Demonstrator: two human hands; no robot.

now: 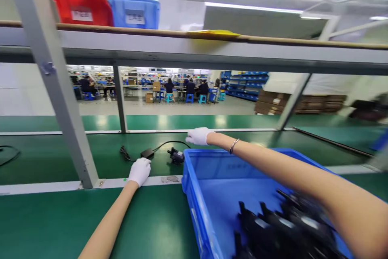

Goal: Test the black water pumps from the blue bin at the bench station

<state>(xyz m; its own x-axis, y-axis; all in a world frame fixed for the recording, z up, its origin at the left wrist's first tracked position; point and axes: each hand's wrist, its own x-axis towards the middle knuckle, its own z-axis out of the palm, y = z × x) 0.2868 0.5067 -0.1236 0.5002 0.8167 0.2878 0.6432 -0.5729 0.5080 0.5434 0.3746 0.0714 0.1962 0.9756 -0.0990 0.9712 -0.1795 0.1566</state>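
Note:
My left hand (pixel 140 171), in a white glove, is closed at the near edge of a small black power adapter (pixel 147 153) on the green bench. From the adapter a thin black cable (pixel 169 142) curves right, passing just below my right hand (pixel 198 135). That hand, also gloved, reaches over the far rim of a blue bin (pixel 197 202) with its fingers bent together; what they hold, if anything, is hidden. Between the hands a small black pump-like part (pixel 176 156) lies beside the bin. Several similar dark parts (pixel 281 226), blurred, fill the near right of the bin.
A grey post (pixel 57 77) rises left of my left hand, carrying a shelf (pixel 151 43) above. On the shelf stand a red bin (pixel 81 10) and a light-blue bin (pixel 135 12). Another cable (pixel 10 154) lies far left. Several people sit at benches in the background.

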